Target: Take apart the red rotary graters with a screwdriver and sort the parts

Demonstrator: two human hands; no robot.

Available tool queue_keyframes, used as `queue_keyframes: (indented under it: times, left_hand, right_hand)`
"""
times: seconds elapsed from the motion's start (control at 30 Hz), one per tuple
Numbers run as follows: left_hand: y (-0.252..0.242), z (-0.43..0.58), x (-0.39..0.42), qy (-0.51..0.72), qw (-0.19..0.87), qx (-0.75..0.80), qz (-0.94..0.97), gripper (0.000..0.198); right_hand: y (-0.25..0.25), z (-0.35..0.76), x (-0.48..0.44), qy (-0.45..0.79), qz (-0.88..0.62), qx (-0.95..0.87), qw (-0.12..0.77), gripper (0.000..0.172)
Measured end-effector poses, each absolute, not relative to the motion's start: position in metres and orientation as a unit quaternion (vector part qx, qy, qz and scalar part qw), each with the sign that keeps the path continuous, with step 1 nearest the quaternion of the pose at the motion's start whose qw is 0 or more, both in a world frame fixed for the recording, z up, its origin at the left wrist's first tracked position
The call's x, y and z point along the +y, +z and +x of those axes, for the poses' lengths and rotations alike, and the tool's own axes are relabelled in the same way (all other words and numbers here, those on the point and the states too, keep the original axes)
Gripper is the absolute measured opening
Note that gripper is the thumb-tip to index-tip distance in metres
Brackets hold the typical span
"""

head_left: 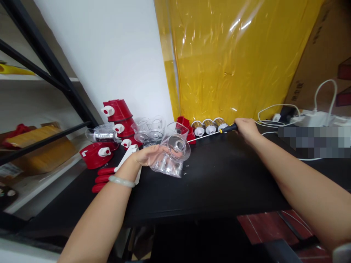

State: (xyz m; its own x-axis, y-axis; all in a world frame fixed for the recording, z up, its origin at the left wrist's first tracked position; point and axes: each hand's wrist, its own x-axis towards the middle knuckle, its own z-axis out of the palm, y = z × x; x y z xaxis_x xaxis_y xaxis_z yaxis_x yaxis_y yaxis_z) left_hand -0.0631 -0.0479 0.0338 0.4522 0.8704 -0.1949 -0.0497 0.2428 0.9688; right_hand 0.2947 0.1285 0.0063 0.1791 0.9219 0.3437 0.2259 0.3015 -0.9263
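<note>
My left hand (pixel 155 155), with a pale bracelet at the wrist, is wrapped round a clear plastic part (pixel 171 164) that has a round flange, held just above the black table (pixel 214 182). In my right hand (pixel 245 128) is the dark handle of a long screwdriver (pixel 229 128). Its thin shaft points left, and the tip lies near or behind the clear part's right edge; contact cannot be made out. A few tiny screws (pixel 185 173) lie on the table beside the clear part.
Stacked red housings with white knobs (pixel 117 110) stand at the left, near red handles (pixel 102 179). More clear parts (pixel 149 129) and grater drums (pixel 209 126) line the back. White cables (pixel 270 113) lie at the right, a black shelf frame (pixel 52 62) at the left.
</note>
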Motion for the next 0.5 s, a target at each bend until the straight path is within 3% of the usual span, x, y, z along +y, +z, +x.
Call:
queue_keyframes:
  times: [0.1, 0.27, 0.5]
  left_hand:
    - [0.033, -0.053, -0.045, 0.438, 0.65, 0.351, 0.512, 0.067]
    - [0.032, -0.026, -0.039, 0.696, 0.497, 0.313, 0.414, 0.052]
    - [0.032, -0.018, -0.04, 0.777, 0.423, 0.299, 0.359, 0.059]
  right_hand:
    - [0.009, 0.293, 0.13, 0.347, -0.469, -0.505, 0.636, 0.029]
    - [0.018, 0.288, 0.126, 0.409, -0.342, -0.394, 0.749, 0.021]
    - [0.014, 0.266, 0.101, 0.435, -0.292, -0.448, 0.724, 0.012]
